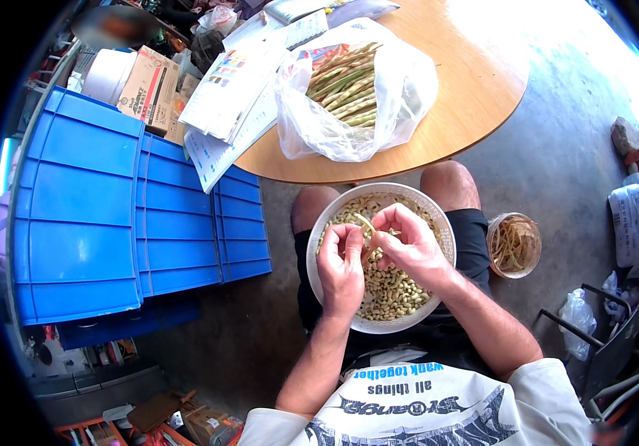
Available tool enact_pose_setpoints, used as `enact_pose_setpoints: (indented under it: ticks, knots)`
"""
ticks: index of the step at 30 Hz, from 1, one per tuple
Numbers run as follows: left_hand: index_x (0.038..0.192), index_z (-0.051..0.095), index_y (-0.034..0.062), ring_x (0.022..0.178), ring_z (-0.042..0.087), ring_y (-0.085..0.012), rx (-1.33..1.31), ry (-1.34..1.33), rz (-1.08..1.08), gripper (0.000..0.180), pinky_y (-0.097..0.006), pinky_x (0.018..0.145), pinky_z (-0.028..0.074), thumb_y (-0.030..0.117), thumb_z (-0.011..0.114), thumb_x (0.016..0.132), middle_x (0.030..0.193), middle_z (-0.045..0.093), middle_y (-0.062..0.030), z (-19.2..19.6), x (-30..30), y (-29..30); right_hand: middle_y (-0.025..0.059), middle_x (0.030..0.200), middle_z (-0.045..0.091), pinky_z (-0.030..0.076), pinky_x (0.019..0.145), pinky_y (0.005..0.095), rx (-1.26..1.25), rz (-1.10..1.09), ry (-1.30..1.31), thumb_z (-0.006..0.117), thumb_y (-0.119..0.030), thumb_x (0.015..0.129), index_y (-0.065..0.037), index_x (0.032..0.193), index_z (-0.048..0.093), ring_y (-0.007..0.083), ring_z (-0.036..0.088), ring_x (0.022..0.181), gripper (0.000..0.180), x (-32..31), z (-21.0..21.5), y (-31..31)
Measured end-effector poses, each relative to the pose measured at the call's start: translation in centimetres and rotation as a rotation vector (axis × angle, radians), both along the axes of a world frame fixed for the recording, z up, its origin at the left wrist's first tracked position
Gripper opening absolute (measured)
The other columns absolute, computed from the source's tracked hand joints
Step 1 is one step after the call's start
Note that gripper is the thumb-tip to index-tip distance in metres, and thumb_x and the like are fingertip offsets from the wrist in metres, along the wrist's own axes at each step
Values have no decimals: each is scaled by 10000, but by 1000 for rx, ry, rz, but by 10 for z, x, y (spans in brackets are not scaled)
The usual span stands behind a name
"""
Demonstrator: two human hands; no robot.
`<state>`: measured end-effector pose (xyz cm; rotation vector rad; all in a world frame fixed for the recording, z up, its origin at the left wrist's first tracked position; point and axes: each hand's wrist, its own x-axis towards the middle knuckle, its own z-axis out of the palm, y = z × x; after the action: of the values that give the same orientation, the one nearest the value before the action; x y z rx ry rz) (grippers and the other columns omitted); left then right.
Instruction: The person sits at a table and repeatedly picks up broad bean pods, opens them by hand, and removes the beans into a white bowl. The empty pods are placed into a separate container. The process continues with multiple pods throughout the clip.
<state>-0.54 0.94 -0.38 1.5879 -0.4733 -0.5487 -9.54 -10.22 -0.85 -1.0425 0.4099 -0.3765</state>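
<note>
The head view is showing a person's two bare hands working above a round white plastic colander, which is resting on the lap over black shorts. Taking the colander as the clock's centre, the left hand is sitting toward 9 o'clock and the right hand toward 2 o'clock. Both are grasping a slim pale-green bean pod between thumb and fingertips; it is slanting just above the colander's contents, and the fingers are partly hiding it. Beneath them, small pale-green shelled beans are covering much of the colander's floor.

At 12 o'clock, a crumpled translucent white plastic bag is lying open on a rounded light-brown wooden table, holding long green and tan unshelled pods. At 3 o'clock, a small round pale basket is standing on the grey floor, containing dry-looking tan husks. Loose white printed papers are overhanging the table's edge toward 11 o'clock, while large blue ribbed plastic crates are standing between 9 and 10 o'clock.
</note>
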Motion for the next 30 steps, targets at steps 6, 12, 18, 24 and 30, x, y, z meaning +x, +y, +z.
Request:
enact_pose_setpoints:
  ticks: [6,12,18,24,30]
  knots:
    - [972,565,23,724,514,-58,13,8,-5,133,-212,651,458,147,541,1013,865,579,-3,0,0,1,44,939,606,546,644,226,2,117,39,603,-166,968,-21,1060,537,80,623,785,184,-1,3,-4]
    - [988,544,29,739,532,-66,-2,8,20,150,-219,654,467,142,461,1042,858,584,-13,2,0,-2,21,841,599,518,625,219,141,72,-54,565,-191,1001,-41,1008,494,76,605,700,167,1,-4,2]
    - [989,515,36,666,504,-63,6,-15,62,161,-206,612,448,151,422,1052,800,540,-3,-4,0,-3,6,780,550,496,557,230,169,90,2,537,-165,1004,-48,972,480,55,479,560,134,3,1,6]
    - [968,469,57,567,409,-48,-187,205,90,171,-191,504,357,186,404,1060,715,447,18,4,8,-3,-18,786,495,513,573,232,176,90,11,544,-183,1000,-75,987,457,41,445,579,139,-1,6,1]
    - [1066,601,20,668,489,-56,40,160,-162,228,-210,580,427,217,490,1032,796,545,10,8,10,11,-7,815,513,521,609,235,174,-11,-23,551,-185,1000,-59,1003,468,67,540,661,150,-3,0,-7]
